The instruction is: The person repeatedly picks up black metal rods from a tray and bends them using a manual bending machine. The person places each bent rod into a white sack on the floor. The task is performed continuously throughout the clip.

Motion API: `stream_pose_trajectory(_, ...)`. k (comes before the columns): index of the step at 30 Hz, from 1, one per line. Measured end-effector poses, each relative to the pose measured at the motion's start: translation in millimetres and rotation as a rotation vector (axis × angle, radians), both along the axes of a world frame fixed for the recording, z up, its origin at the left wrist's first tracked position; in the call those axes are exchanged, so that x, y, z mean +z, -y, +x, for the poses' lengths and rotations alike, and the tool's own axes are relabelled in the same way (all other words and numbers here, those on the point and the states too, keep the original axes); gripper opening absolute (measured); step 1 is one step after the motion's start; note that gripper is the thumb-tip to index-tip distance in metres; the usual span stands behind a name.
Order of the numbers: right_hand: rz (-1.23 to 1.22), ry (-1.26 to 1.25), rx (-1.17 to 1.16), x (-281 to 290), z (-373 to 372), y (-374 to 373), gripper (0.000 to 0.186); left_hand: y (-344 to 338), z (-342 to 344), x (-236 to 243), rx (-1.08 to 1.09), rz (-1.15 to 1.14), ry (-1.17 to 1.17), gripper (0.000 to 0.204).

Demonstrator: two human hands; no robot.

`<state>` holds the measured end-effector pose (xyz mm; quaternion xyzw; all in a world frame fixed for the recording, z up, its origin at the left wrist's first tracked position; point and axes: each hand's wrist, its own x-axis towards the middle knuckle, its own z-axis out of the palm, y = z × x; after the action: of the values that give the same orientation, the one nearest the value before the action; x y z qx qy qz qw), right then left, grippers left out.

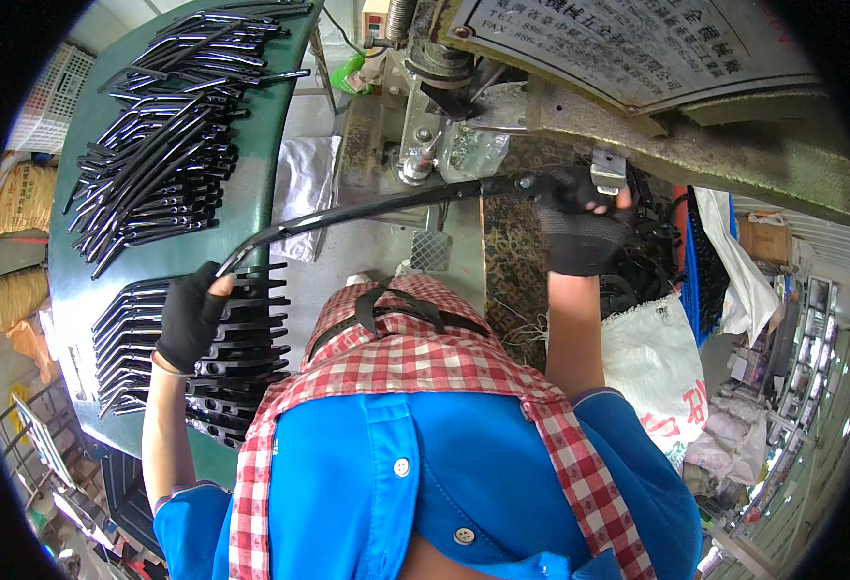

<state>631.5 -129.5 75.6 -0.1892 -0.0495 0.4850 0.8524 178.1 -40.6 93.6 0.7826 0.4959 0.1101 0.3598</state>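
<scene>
A long black bent metal bar [377, 206] stretches across in front of me, its left end lower than its right. My left hand [193, 319], in a black glove with a bare thumb tip, is closed round the bar's left end above the green table. My right hand [585, 227], gloved with bare fingertips, is beside the bar's right end. Its fingertips close at the lower edge of a small silver metal bracket [609, 171]. Part of the bar's right end is hidden by the glove. A row of similar black bars [236, 338] lies under my left hand.
Heaped black bars [159, 159] cover the far part of the green table [251, 208]. A machine [628, 116] with a metal plate overhangs at the right. A clear plastic bag of small parts [473, 153] rests near its base. A white sack [655, 362] stands right; a foot pedal [431, 249] is below.
</scene>
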Motion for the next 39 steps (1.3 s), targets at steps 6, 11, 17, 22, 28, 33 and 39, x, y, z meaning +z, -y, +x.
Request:
stream_pose_trajectory(6, 0.213, -0.074, 0.097, -12, -9, -7, 0.025, 1, 3, -2, -0.036, 0.023, -0.017, 0.04)
stream_pose_trajectory(11, -0.212, -0.092, 0.105, -18, -18, 10, 0.055, -5, 1, 6, -0.036, -0.074, -0.055, 0.042)
stream_pose_trajectory(17, -0.637, 0.623, -0.196, -7, 31, 32, 0.064, -23, -11, 11, -0.089, 0.0, -0.078, 0.041)
stream_pose_trajectory(22, -0.518, 2.03, 0.602, 49, -6, 7, 0.039, -35, -3, 22, -0.175, 0.081, -0.088, 0.039)
stream_pose_trajectory(28, -0.764, 2.095, 0.95, 50, -34, -5, 0.033, -42, -8, 11, -0.177, 0.03, -0.05, 0.04)
stream_pose_trajectory(33, -0.684, 2.362, 0.591, 57, -42, -7, 0.028, -36, -17, 0, -0.107, -0.248, -0.039, 0.042)
stream_pose_trajectory(39, -0.634, 2.223, 0.841, 46, -32, -12, 0.032, -41, -8, 15, -0.155, 0.226, -0.142, 0.042)
